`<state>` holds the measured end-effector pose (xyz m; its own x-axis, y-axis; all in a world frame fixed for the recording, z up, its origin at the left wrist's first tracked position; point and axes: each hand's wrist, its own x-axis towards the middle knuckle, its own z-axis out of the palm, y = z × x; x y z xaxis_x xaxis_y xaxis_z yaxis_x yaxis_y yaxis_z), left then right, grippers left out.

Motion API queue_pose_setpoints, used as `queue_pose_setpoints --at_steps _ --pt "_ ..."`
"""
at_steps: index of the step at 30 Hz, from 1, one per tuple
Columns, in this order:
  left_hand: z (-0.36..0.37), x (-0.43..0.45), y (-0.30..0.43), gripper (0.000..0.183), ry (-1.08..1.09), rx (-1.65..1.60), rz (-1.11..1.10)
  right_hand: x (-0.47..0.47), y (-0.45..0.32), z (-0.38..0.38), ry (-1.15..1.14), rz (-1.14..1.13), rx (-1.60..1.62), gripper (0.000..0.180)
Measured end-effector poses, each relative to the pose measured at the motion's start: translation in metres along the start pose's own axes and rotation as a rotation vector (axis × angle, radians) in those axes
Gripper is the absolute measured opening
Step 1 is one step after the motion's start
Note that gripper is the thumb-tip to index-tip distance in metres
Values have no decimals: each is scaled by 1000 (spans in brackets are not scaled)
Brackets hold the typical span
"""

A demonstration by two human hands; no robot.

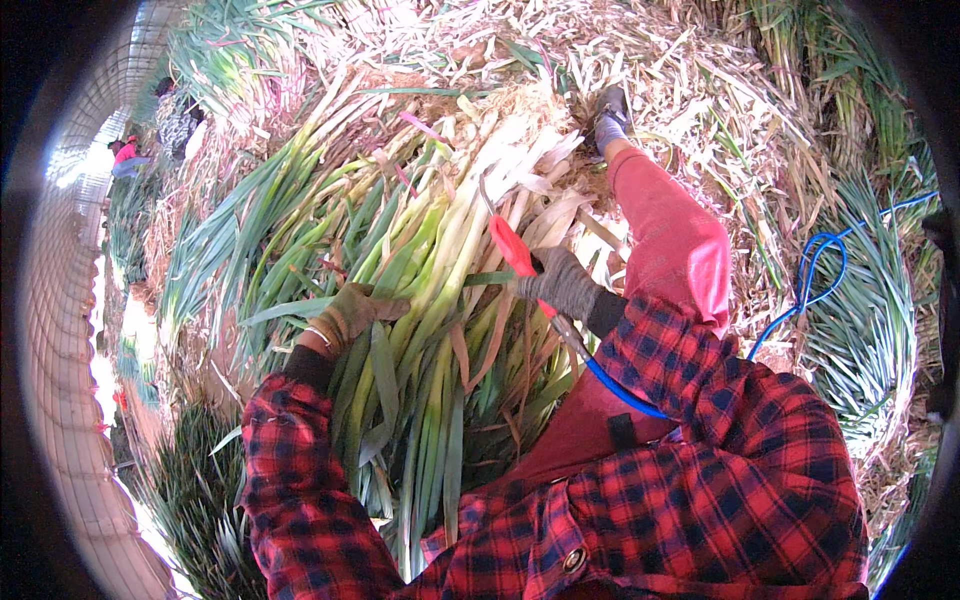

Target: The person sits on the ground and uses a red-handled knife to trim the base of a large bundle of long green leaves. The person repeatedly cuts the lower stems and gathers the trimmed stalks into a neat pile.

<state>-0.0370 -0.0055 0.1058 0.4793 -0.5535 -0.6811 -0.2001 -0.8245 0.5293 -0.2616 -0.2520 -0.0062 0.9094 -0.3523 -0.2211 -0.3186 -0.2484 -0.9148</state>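
A large heap of long green onions (442,247) lies before me, white stalks and roots towards the top, green leaves towards me. My left hand (352,315), in a knitted work glove, is on the green leaves, with a leaf between thumb and fingers. My right hand (562,285), gloved in grey, is closed round the handle of a red air blow gun (512,244) with a thin bent metal nozzle that points at the white stalks. A blue air hose (622,394) runs from its lower end over my leg. One long leaf passes between my two hands.
Dry peeled leaves (690,97) litter the ground around my outstretched leg. More green onions (862,300) lie in piles at the right, where a blue hose loop (823,270) rests. Other people (176,120) are far off at the upper left, near a curved greenhouse wall (67,337).
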Motion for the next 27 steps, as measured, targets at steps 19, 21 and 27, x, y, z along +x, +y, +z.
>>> queue_pose_setpoints --at_steps 19,21,27 --pt "4 0 -6 51 -38 -119 41 74 -20 -43 169 -138 406 34" --pt "-1 25 -50 41 -121 -392 286 65 -9 -29 68 -80 194 40" --pt "-8 55 -83 48 -604 -975 83 -55 -59 22 -459 -90 -166 41"
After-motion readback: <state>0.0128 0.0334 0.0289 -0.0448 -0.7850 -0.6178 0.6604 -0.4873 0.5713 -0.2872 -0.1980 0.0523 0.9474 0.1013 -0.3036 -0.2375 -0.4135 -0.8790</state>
